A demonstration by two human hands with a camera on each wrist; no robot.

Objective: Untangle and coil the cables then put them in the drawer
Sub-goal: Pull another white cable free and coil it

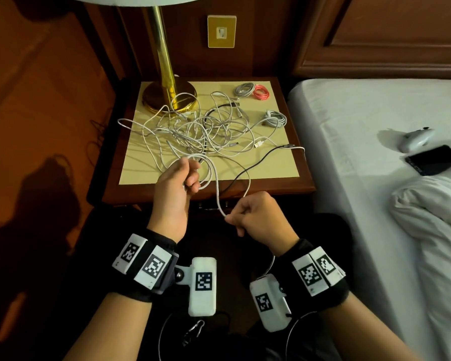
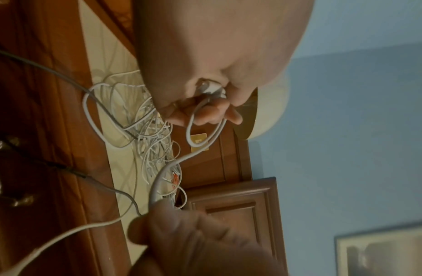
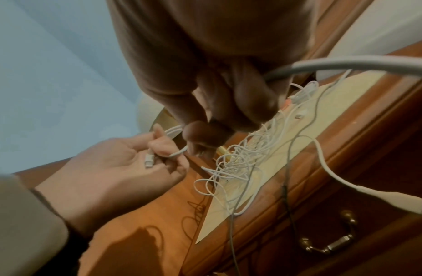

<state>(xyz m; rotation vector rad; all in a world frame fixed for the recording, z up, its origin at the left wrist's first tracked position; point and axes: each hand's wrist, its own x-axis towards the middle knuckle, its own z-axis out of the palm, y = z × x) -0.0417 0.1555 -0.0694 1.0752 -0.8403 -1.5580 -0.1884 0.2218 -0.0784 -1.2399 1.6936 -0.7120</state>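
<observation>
- The desk (image 1: 266, 168) filled the middle of the head view, with a brass lamp (image 1: 168, 97) at its upper left and the bed (image 1: 375, 121) to the right.
- A loose tangle of cables (image 1: 193, 131) sprawled across the desk centre; three coiled bundles (image 1: 250, 91) lay along its upper right, judged already done.
- The drawer (image 3: 335, 233) below looked closed.
- The left hand (image 1: 177, 181) gripped small loops of one white cable (image 1: 218, 194) and its plug, low centre.
- The right hand (image 1: 255, 217) pinched the same cable lower right.
- Coiling seemed under way; next, the right hand would need to feed slack free of the tangle.
</observation>
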